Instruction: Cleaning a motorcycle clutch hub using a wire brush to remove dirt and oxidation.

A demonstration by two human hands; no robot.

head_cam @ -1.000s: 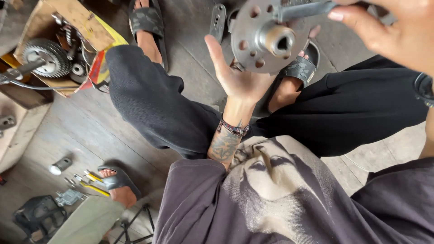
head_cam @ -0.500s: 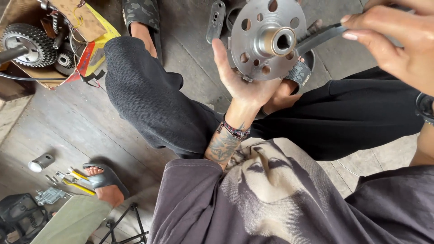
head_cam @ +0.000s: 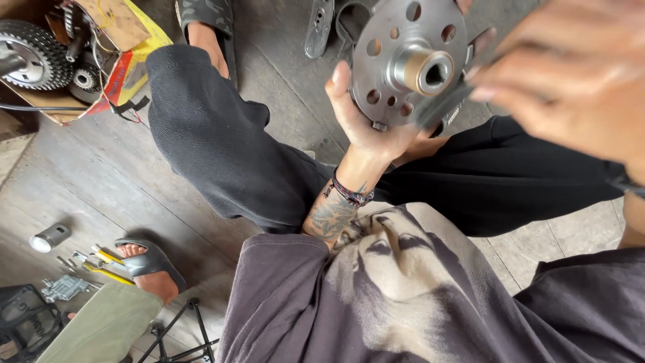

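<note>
My left hand (head_cam: 366, 121) holds up a round grey metal hub disc (head_cam: 406, 64) with several holes and a brass-coloured centre sleeve, gripping it from behind at its lower left edge. My right hand (head_cam: 571, 94) is blurred at the upper right and grips a dark flat tool (head_cam: 447, 107) whose end lies against the disc's lower right face. Both are raised above my crossed legs in black trousers (head_cam: 222, 154).
A cardboard box with a toothed sprocket (head_cam: 30, 50) and parts sits at the top left. On the wooden floor at lower left lie a small metal cylinder (head_cam: 48, 237), yellow-handled tools (head_cam: 101, 263) and another person's sandalled foot (head_cam: 144, 265). A dark metal bracket (head_cam: 319, 27) lies at top centre.
The view has shifted, so the disc sits a little lower in it. My right hand has swung down and across with the tool and is now blurred.
</note>
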